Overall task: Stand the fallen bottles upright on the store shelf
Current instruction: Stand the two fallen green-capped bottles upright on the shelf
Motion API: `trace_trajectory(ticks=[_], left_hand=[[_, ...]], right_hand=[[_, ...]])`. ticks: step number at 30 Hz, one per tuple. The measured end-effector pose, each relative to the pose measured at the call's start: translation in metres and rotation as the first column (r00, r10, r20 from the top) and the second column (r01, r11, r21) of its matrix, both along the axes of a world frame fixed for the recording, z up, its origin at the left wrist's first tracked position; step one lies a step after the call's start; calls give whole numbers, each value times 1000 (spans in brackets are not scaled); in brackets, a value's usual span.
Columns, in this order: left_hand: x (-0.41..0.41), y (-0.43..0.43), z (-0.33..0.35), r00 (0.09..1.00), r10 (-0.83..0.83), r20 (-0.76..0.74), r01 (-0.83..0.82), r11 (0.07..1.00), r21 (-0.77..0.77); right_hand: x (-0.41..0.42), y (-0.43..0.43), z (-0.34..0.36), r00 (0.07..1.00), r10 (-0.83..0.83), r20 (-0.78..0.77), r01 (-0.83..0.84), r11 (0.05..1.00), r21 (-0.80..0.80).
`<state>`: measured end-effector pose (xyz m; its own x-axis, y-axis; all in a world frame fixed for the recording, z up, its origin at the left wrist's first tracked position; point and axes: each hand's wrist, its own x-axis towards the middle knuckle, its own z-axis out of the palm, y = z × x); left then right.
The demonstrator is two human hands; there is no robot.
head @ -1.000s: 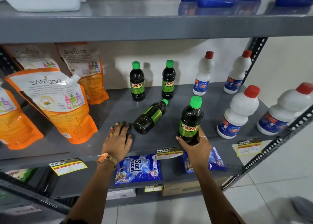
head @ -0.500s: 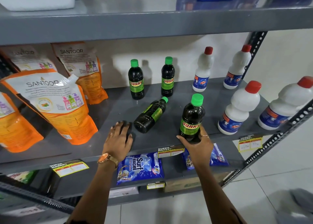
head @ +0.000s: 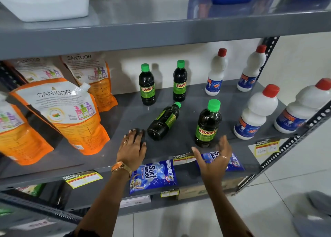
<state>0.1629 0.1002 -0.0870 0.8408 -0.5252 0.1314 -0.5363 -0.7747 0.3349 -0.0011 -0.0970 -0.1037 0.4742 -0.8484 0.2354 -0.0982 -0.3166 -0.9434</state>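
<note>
On the grey middle shelf (head: 179, 143) one dark bottle with a green cap (head: 163, 123) lies on its side, cap pointing to the back right. A larger dark bottle (head: 208, 123) with a green "Sunny" label stands upright near the front edge. Two more dark bottles (head: 146, 85) (head: 180, 81) stand at the back. My left hand (head: 133, 147) rests flat on the shelf, just left of the lying bottle's base. My right hand (head: 214, 159) hovers in front of the upright bottle, fingers spread, holding nothing.
White bottles with red caps (head: 256, 113) stand along the right of the shelf. Orange Santoor pouches (head: 68, 115) lean at the left. Blue detergent packets (head: 152, 175) lie on the shelf below. A perforated steel post (head: 293, 143) frames the right corner.
My right hand has let go of the upright front bottle and pulled back toward me with fingers spread. The left hand has stayed on the shelf.
</note>
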Motion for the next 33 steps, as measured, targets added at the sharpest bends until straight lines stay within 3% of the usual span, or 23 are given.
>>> trace_trajectory(ticks=[3, 5, 8, 12, 15, 18, 21, 24, 27, 33], left_hand=[[12, 14, 6, 996, -86, -8, 86, 994, 67], [21, 24, 9, 988, -153, -1, 153, 984, 91], [24, 37, 4, 983, -178, 39, 176, 982, 64], [20, 38, 0, 985, -174, 10, 174, 985, -13], [22, 39, -1, 989, -147, 28, 148, 989, -23], [24, 39, -6, 989, -134, 54, 134, 991, 13], [25, 39, -10, 987, -137, 80, 133, 990, 48], [26, 40, -10, 986, -141, 94, 134, 988, 78], [29, 40, -9, 982, -162, 98, 153, 983, 98], [30, 43, -8, 982, -154, 108, 145, 986, 84]], right_hand=[[-6, 54, 15, 965, 228, -130, -241, 966, -98], [19, 73, 27, 913, 356, -198, -374, 925, -63], [88, 68, 45, 955, 247, -165, -231, 967, 110], [153, 36, 60, 847, 297, -442, -144, 927, 346], [166, 32, 63, 843, 325, -430, -166, 916, 366], [164, 36, 62, 818, 330, -471, -239, 940, 244], [162, 43, 62, 874, 309, -375, -262, 950, 172], [164, 56, 59, 963, 222, -151, -217, 975, 48], [167, 64, 53, 978, 205, 48, -204, 978, -37], [173, 65, 49, 965, 230, 127, -226, 973, -44]])
